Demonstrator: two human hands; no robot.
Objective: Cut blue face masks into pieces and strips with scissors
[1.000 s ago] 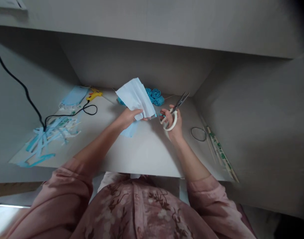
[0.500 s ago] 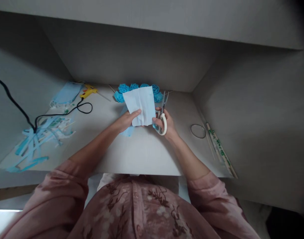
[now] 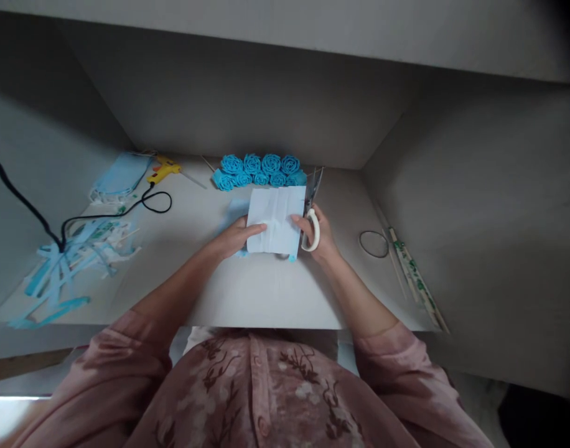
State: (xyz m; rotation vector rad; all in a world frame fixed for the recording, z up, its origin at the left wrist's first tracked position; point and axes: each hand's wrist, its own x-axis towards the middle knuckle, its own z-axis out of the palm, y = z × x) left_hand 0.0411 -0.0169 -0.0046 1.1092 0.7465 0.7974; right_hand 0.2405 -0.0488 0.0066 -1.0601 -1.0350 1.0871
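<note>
Between my hands is a pale, creased sheet of mask fabric, roughly square and raised over the table. My left hand grips its left edge, thumb on top and fingers hidden beneath. At the right edge, my right hand pinches the sheet with its thumb and also keeps hold of a pair of scissors with white handles, blades pointing away from me. Bright blue rosettes lie in two rows behind the sheet. Some light blue fabric shows on the table near my left hand.
Far left lie a stack of blue face masks and a yellow glue gun with a black cord. Cut strips pile up nearer. On the right are a thin ring and several sticks beside the side wall.
The sheet has come down and slightly right, turning straighter. My right thumb has moved onto its right edge, and more of the blue rosettes show behind it.
</note>
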